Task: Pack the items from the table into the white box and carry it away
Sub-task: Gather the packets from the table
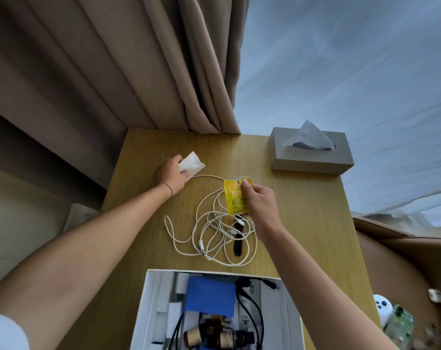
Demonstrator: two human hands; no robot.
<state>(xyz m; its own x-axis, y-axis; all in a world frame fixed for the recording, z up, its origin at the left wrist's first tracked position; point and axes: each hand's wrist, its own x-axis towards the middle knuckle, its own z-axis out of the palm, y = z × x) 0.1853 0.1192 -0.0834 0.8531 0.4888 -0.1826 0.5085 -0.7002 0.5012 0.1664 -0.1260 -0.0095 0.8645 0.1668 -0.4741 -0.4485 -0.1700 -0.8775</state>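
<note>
Beige curtains [163, 72] hung behind a small wooden worktop [302, 210], with a grey tissue box [310, 152] at its far right corner.

From the head view, packing looked partly done. The white box [152, 299] sat at the near edge, already holding a blue pouch [209, 296], dark bottles [222, 335] and black cables [249, 314]. Left on the worktop were a tangle of white cable [209, 231] in the middle and a black watch [238, 238] lying among its loops. Carrying the box away was not yet begun.

Both arms reached forward over the box. The left hand [170, 176] was stretched toward the far left edge, its fingers curled round a white packet [192, 162]. The right hand [258, 200] was raised over the cable, pinching a yellow sachet [235, 198] between thumb and fingers; whether the sachet had cleared the worktop I could not tell.
</note>
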